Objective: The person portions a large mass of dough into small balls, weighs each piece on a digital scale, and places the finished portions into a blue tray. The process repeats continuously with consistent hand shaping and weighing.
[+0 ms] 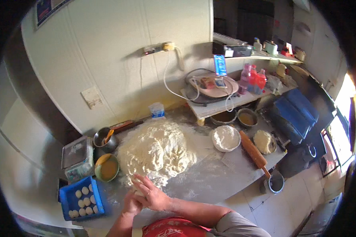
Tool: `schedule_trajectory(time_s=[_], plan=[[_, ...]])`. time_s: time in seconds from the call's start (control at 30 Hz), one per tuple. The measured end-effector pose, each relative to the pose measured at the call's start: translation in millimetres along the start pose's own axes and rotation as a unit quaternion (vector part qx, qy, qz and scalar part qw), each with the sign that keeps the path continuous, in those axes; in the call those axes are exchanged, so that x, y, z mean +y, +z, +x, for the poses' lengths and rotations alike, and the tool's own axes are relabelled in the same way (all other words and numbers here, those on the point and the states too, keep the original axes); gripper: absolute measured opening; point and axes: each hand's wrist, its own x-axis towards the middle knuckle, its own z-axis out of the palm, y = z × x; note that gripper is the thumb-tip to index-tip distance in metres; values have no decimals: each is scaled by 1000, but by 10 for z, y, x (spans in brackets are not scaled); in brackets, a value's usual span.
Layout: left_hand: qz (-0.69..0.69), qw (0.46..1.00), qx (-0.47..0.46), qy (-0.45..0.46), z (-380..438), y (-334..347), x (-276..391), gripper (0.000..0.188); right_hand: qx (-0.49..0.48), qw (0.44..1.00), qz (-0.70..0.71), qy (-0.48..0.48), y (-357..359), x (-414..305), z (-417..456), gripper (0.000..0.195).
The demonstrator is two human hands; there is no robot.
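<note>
My left hand point(133, 203) and my right hand point(155, 196) are pressed together just before the near edge of a large, flour-dusted dough mass point(157, 148). Between the palms a small pale piece of dough point(138, 193) shows, mostly hidden by the fingers. My right hand lies over it with fingers stretched out, while the left cups it from below. To the left, a blue plastic crate point(100, 197) holds several round dough balls point(86, 202). A bowl of yellowish liquid point(107, 167) stands between the crate and the dough.
Behind that bowl are a scale point(77, 155) and a metal pot point(102, 137). Rightward lie a bowl of flour point(226, 138), a wooden rolling pin point(253, 149) and a bowl of pale contents point(264, 141). A bucket point(275, 183) stands beyond the table's right edge. A raised shelf point(204, 109) carries bottles point(256, 78).
</note>
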Motion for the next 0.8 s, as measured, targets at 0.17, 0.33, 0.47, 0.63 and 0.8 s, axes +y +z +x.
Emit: schedule_trajectory(time_s=[0.17,0.33,0.47,0.63,0.8], plan=[[-177,983,-39,28,-189,81,162,60,-44,992,30,113,211,-37,114,40],[155,985,2,77,-232,-1110,-110,47,-10,998,-53,-20,619,-217,295,37],[-169,981,-93,6,-328,-1301,39,54,-72,997,-19,22,904,-194,445,37],[-296,948,-116,17,-748,-1193,969,52,-21,996,-72,-46,1532,-351,689,31],[-81,986,24,142,-761,-1692,683,53,30,988,58,142,2218,-273,835,30]])
